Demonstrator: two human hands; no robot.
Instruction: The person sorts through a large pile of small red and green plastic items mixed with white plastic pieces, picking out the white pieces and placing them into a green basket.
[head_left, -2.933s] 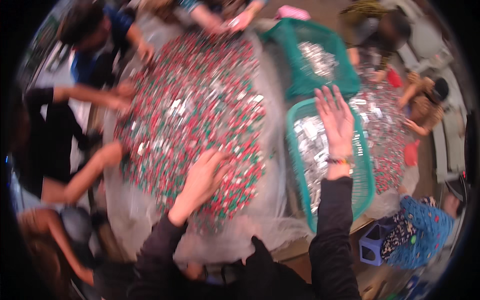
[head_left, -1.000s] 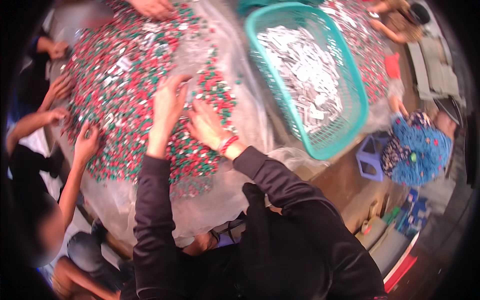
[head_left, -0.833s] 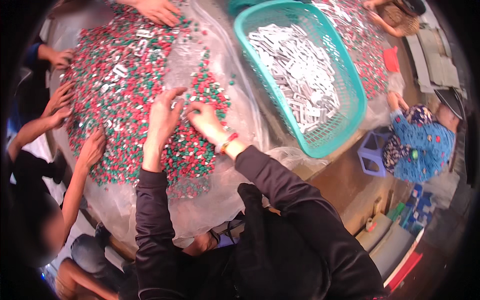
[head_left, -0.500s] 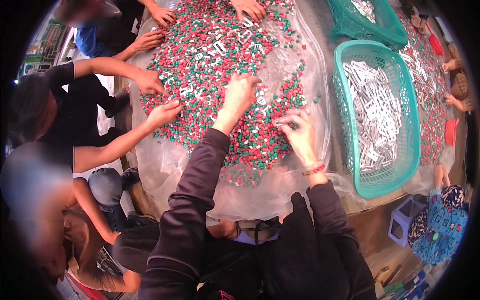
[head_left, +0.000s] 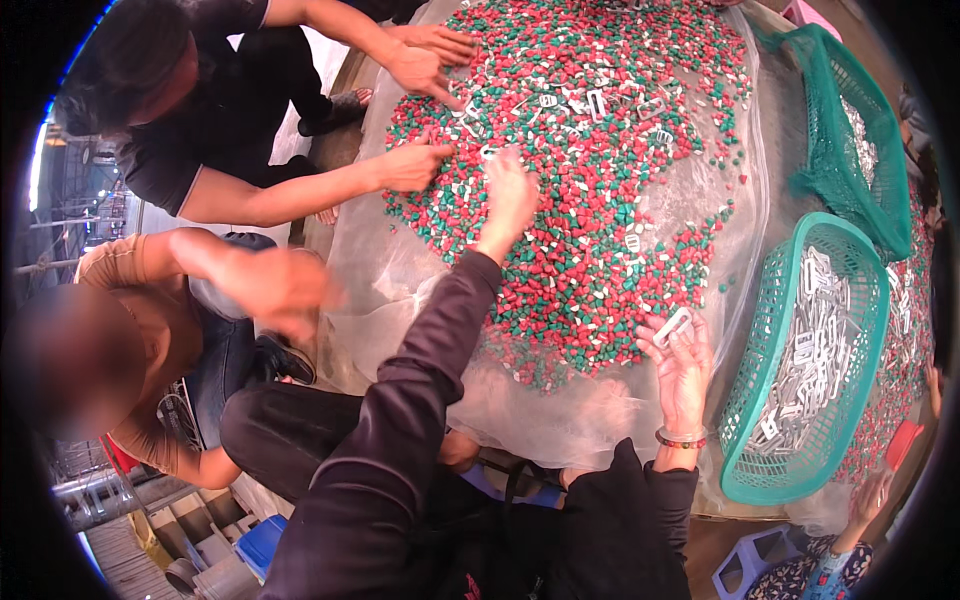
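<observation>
Clear plastic sheet [head_left: 372,250] bears red, green & white chips [head_left: 570,255]; to its R, netted basket [head_left: 828,95] contains pale pcs. [head_left: 860,140], and teal basket [head_left: 752,400], nearer me, contains loose slotted pcs. [head_left: 812,345]. My L hand [head_left: 512,197] is over the chips, white pc. [head_left: 489,153] at its blurred fingertips, grip can't be confirmed. My R hand [head_left: 684,375], just L of teal basket and the nearer to it, pinches white buckle [head_left: 673,327] at fingertips by chips' near R edge, long axis diagonal, far end pointing R.
</observation>
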